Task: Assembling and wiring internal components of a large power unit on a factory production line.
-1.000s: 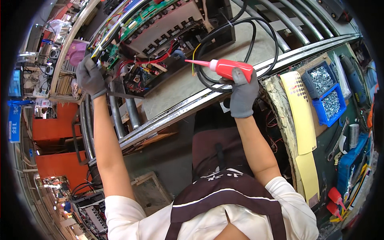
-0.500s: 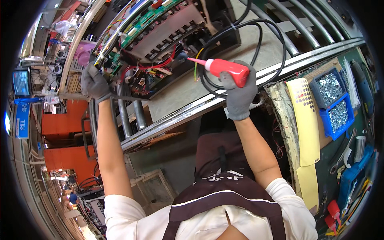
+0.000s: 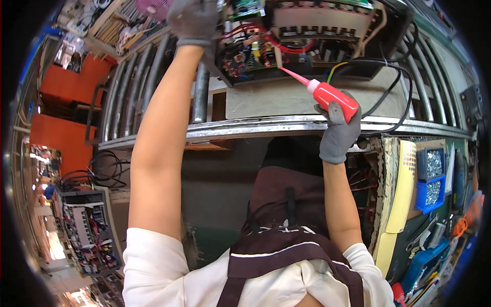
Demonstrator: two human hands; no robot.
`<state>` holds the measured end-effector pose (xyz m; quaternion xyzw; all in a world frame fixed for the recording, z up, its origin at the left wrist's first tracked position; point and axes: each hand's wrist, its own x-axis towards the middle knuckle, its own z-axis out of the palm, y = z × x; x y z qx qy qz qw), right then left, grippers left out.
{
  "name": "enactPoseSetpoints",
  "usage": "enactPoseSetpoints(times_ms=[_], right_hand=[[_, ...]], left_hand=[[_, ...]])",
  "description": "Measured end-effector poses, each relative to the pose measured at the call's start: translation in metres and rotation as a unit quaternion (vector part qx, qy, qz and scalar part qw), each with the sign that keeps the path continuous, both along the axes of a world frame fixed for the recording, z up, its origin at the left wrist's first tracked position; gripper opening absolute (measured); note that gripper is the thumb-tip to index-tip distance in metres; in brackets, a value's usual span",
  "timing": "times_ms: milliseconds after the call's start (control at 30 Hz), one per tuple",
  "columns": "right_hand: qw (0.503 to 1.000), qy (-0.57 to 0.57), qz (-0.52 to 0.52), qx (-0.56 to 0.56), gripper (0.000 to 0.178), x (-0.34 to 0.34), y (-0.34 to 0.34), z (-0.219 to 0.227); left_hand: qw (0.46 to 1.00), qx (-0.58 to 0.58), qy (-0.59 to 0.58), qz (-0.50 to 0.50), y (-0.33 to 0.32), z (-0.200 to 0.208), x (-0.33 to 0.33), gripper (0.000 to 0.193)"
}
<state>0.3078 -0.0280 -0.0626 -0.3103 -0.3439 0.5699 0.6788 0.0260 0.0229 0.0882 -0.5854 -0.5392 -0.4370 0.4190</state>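
My right hand [image 3: 341,130], in a grey glove, is closed around a red squeeze bottle [image 3: 335,100] with a long thin nozzle. The bottle tilts up to the left, its tip close to the lower edge of an open electronics unit [image 3: 319,20]. Red wires [image 3: 302,49] and circuit boards show inside that unit. At the top edge of the picture my gloved left hand [image 3: 193,23] is beside the unit's left end. Its fingers are smeared and partly cut off, so what they touch cannot be made out.
The unit rests on a grey board [image 3: 266,100] over a roller conveyor with a metal rail [image 3: 245,125]. A black cable [image 3: 408,94] loops at right. Blue bins of small metal parts [image 3: 430,193] and tools lie on the right bench. Another open unit [image 3: 84,230] stands lower left.
The view has turned, so the unit now lies straighter and further right. My left hand has reached further up along it. The bottle stays in my right hand, its nozzle now tilted more steeply.
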Motion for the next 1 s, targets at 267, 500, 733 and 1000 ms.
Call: enactPoseSetpoints(times_ms=[267, 500, 733, 1000], right_hand=[[0.863, -0.334, -0.084, 0.369, 0.052, -0.051, -0.003, 0.011], [0.765, -0.394, -0.155, 0.485, 0.054, -0.096, 0.036, 0.034], [0.742, -0.444, -0.161, 0.475, 0.049, -0.105, 0.048, 0.045], [0.872, -0.305, -0.116, 0.364, 0.049, -0.066, 0.021, 0.025]], left_hand=[[0.999, 0.048, 0.002, -0.014, -0.002, 0.005, -0.003, 0.023], [0.996, 0.074, 0.006, -0.056, 0.001, 0.0, -0.007, 0.025], [0.994, 0.079, -0.03, -0.073, -0.004, 0.002, -0.005, 0.028], [0.991, 0.067, -0.044, -0.107, -0.006, 0.002, -0.007, 0.03]])
